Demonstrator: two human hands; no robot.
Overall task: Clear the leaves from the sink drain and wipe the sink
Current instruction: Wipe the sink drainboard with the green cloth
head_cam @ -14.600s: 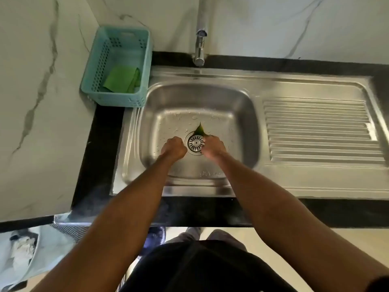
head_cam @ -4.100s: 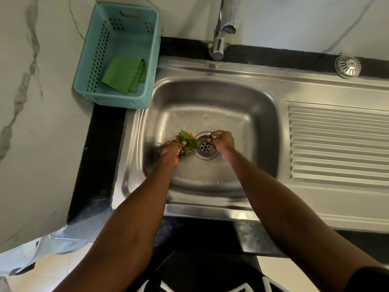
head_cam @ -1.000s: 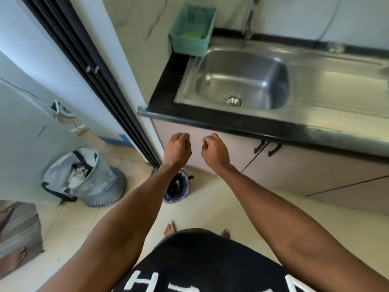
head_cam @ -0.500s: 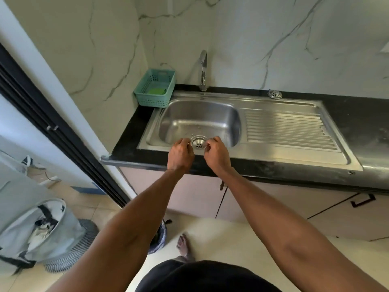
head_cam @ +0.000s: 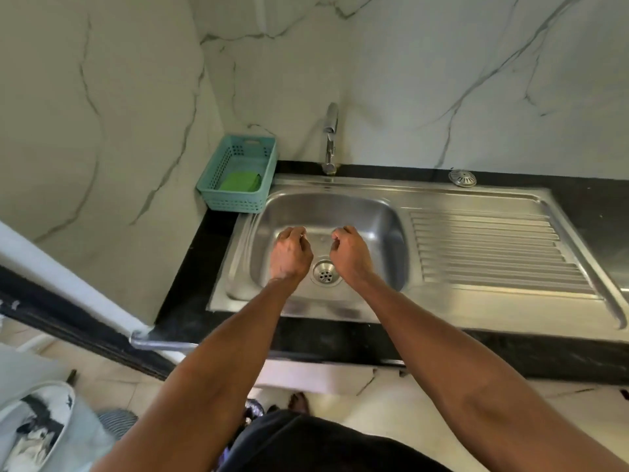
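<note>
Flanking round perforated drain [head_cam: 326, 273]: curled hands [head_cam: 321, 255].

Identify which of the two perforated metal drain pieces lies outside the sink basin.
The domed strainer on the black counter behind the ribbed drainboard. The other, the drain, sits fixed in the basin floor between both hands.

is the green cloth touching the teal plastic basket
Touching. The head view shows the folded green cloth lying inside the teal perforated plastic basket, resting on its floor against the near right wall.
</note>
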